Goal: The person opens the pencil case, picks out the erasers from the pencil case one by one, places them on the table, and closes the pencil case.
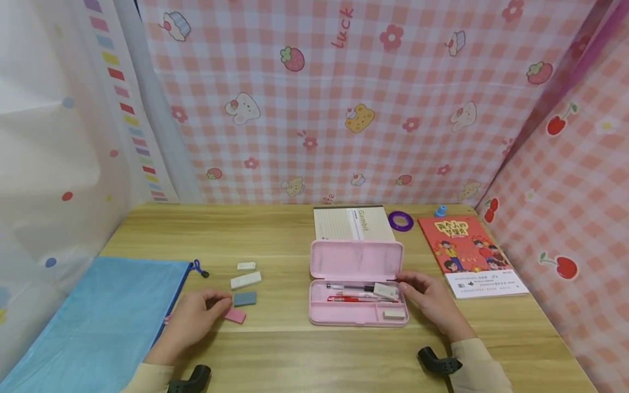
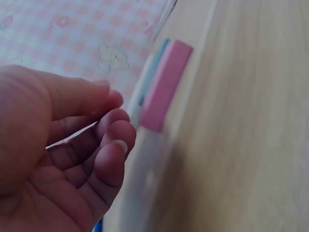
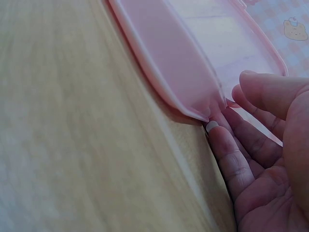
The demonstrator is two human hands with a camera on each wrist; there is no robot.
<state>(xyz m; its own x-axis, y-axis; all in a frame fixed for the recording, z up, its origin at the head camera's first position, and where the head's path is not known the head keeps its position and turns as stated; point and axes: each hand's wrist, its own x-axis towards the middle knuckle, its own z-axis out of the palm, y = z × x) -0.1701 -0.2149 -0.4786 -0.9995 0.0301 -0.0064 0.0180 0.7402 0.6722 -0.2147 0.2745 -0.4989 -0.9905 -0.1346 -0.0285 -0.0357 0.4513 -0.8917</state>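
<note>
- Left hand lies on the wooden table, fingertips at the pink eraser; the head view puts them right at its left end, contact can't be confirmed.
- Left wrist view: left-hand fingers loosely curled, nothing in them, pink eraser just beyond the tips with a small gap showing.
- Pink eraser lies flat on the table, nearest of a small group: grey-blue eraser just behind it, long white eraser behind that, small white eraser farthest back.
- Blue mesh pouch lies flat at the left of the table, under or beside the left wrist; its zip pull sits near the small white eraser.
- Right hand sits at the right end of the open pink pencil case, fingers relaxed, touching its edge.
- Right wrist view: fingertip rests against the corner of the pencil case; fingers extended, not wrapped round it.
- Case sits mid-table, lid propped up at the back.
- Inside: black pen, red pen, a white eraser in the small right compartment.
- Behind the case: notepad, purple tape ring, small blue item.
- Red book lies right of the case, near the right hand, not touching.
- Pink checked cloth hangs behind and to the right.
</note>
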